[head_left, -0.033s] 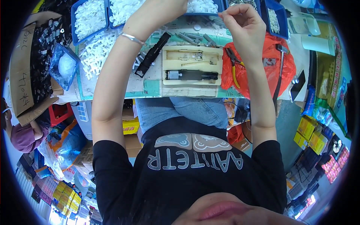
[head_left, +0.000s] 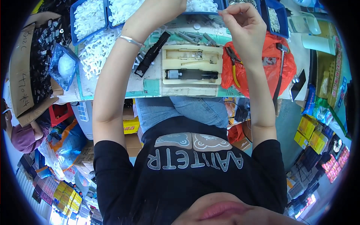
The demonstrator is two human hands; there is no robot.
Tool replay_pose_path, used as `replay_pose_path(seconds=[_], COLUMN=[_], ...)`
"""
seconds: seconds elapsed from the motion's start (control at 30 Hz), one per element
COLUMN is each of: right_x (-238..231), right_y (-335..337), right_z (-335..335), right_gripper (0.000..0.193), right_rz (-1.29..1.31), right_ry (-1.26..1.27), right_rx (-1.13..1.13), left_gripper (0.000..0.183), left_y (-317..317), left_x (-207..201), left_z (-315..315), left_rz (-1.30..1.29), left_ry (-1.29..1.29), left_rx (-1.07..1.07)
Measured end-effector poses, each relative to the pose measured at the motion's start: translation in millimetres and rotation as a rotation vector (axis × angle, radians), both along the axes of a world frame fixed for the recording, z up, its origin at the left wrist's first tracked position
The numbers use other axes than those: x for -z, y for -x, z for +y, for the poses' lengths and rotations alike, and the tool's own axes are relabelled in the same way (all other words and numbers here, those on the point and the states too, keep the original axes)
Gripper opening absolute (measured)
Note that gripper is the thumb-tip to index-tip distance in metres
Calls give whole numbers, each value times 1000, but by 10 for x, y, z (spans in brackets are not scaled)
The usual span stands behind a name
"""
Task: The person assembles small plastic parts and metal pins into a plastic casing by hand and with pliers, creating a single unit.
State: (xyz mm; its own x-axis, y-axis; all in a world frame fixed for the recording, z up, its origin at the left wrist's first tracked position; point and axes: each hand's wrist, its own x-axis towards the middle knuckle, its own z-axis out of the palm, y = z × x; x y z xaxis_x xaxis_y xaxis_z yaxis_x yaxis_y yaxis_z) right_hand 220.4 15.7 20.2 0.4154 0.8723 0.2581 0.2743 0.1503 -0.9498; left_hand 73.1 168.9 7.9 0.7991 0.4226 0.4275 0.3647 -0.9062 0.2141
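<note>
My left hand (head_left: 167,10) reaches over the blue bins at the far side of the table, its fingers cut off by the top edge. Thumb and forefinger of my right hand (head_left: 245,32) meet in a pinch near the front rim of a bin; whatever lies between them is too small to make out. Between my forearms, a cream fixture block (head_left: 192,53) carries a black assembly with a silver end (head_left: 193,74) in its near slot. Left of the block, a long black housing (head_left: 152,54) lies slantwise. Small grey parts (head_left: 189,37) are scattered beyond the block.
Blue bins of white parts (head_left: 89,20) line the far edge, with loose white pieces (head_left: 92,56) before them. Yellow-handled pliers (head_left: 235,73) and a hammer (head_left: 280,69) rest on a red plastic bag (head_left: 268,75). A cardboard box (head_left: 23,71) of dark parts stands left.
</note>
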Motion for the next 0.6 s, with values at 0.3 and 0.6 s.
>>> replay_pose_path(seconds=[0.3,0.6], right_x=[-6,-44], right_y=[271,308], right_z=[133,156], right_gripper=[11,13], right_rz=[-41,-52], right_ry=[-207,-239], right_rx=[80,98], left_gripper=[6,19], left_y=[-72,6], left_x=[55,-197], left_z=[-329,-413], left_rz=[-543,-515], left_ry=[781,1061], left_rx=[-171,-274])
